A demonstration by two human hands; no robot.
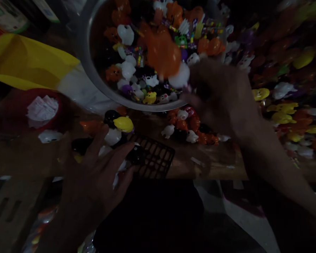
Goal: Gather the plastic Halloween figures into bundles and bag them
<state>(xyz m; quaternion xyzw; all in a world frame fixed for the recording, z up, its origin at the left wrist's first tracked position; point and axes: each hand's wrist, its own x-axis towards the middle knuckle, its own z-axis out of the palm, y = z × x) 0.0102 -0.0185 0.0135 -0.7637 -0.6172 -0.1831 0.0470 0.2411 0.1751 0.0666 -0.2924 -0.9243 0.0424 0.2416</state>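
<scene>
My left hand [94, 172] lies with its fingers spread over several small toy figures on the wooden table. A black toy figure [136, 154] is by its index fingertip, and a yellow one [123, 124] sits just beyond the fingers. White figures show partly under the palm. My right hand [216, 88] is smeared by motion at the right rim of a large metal bowl [107, 93], so its fingers cannot be made out. Beside it, over the bowl, are a blurred orange figure [164, 52] and a blurred white one [180, 75]. Mixed figures and beaded pieces fill the bowl.
A black grid basket [158, 156] lies near the table's front edge. Several figures [192, 128] form a small pile below the bowl. A large heap of figures [284, 109] covers the right. At left are a red container [60, 114] of paper slips and a yellow scoop-like piece [28, 63].
</scene>
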